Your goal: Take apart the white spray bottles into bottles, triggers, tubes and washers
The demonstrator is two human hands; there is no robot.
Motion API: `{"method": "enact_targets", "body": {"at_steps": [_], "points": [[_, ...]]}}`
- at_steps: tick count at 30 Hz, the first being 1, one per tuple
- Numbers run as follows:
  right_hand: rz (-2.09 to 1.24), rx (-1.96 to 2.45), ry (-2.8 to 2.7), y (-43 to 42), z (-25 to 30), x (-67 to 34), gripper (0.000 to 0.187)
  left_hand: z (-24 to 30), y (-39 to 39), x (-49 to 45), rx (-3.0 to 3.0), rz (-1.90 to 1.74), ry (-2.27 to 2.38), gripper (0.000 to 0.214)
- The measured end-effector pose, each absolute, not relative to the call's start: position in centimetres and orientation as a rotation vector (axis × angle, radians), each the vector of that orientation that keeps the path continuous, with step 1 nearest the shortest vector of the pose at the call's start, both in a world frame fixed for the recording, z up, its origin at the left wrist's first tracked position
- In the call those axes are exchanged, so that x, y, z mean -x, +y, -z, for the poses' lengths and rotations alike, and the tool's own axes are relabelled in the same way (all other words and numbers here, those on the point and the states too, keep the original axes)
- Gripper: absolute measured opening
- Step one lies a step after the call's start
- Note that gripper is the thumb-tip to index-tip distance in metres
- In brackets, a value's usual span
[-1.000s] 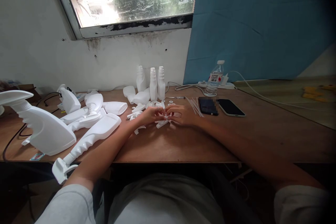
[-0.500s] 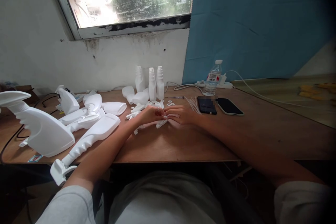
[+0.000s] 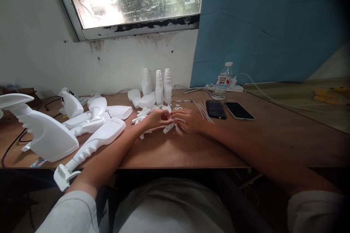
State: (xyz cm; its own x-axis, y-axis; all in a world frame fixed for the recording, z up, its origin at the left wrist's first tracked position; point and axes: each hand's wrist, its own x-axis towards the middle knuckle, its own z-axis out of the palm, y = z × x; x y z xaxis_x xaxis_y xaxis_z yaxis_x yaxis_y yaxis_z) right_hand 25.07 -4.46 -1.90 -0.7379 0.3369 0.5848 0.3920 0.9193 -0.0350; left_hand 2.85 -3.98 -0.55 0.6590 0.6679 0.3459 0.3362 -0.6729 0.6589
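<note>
My left hand (image 3: 158, 118) and my right hand (image 3: 188, 119) meet over the middle of the table, fingertips touching around a small white plastic part (image 3: 168, 128) of a spray head. Both hands are closed on it, and fingers hide most of its shape. Just left of my left hand lies a heap of white spray-head pieces (image 3: 140, 116). Beyond my fingers are small white rings (image 3: 177, 107). Thin white tubes (image 3: 202, 111) lie beside my right hand.
White spray bottles (image 3: 105, 133) lie piled on the left, one hanging past the front edge. Three white bottles (image 3: 159, 87) stand by the wall. A water bottle (image 3: 222, 82), two phones (image 3: 240, 111), a pen (image 3: 182, 101) and a white cable (image 3: 259, 93) are on the right and back.
My hands stay together around the white part, with only slight finger movement. My right hand and forearm have shifted a little, showing more of the thin tubes. The view has moved slightly.
</note>
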Motion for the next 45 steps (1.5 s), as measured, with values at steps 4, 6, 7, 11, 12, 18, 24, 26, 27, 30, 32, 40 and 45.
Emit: {"method": "enact_targets", "body": {"at_steps": [4, 6, 7, 11, 12, 18, 24, 26, 27, 30, 32, 40, 45], "points": [[0.025, 0.640, -2.367, -4.9, 2.3, -23.8, 0.016, 0.5, -3.9, -2.5, -2.106, -0.771, 0.762, 0.043], [-0.121, 0.669, -2.319, -4.9, 2.5, -23.4, 0.016, 0.3, -3.9, -2.5, -2.106, -0.757, 0.770, 0.043], [-0.181, 0.669, -2.308, -4.8, 2.6, -23.3, 0.016, 0.2, -4.0, -2.5, -2.116, -0.750, 0.777, 0.042], [-0.301, 0.640, -2.331, -4.4, 2.6, -23.4, 0.019, 0.0, -4.2, -2.8, -2.143, -0.742, 0.796, 0.042], [-0.330, 0.637, -2.339, -4.3, 2.5, -23.5, 0.017, 0.0, -4.2, -2.9, -2.147, -0.736, 0.791, 0.042], [-0.458, 0.757, -2.395, -4.2, 1.4, -24.2, 0.017, -0.1, -4.5, -3.3, -2.163, -0.698, 0.726, 0.041], [-0.125, 1.532, -2.187, -2.1, -0.3, -27.4, 0.031, 0.1, -4.5, -3.2, -2.245, -0.699, 0.833, 0.036], [0.012, 1.779, -2.097, -1.4, -0.8, -29.4, 0.030, 0.3, -4.4, -3.3, -2.253, -0.690, 0.850, 0.035], [0.058, 1.883, -2.065, -1.1, -1.1, -30.4, 0.030, 0.4, -4.3, -3.3, -2.254, -0.685, 0.859, 0.035], [0.110, 2.093, -2.048, -0.6, -1.4, -32.7, 0.030, 0.6, -4.2, -3.4, -2.236, -0.674, 0.902, 0.035], [0.093, 2.162, -2.084, -0.4, -1.4, -33.4, 0.031, 0.7, -4.2, -3.5, -2.204, -0.673, 0.930, 0.035], [-0.032, 2.260, -2.196, -0.3, -0.8, -32.9, 0.031, 0.8, -4.2, -3.5, -2.135, -0.639, 0.967, 0.042], [-0.086, 2.300, -2.179, -0.3, -0.9, -32.7, 0.027, 0.5, -4.7, -3.6, -2.153, -0.600, 0.949, 0.038]]}}
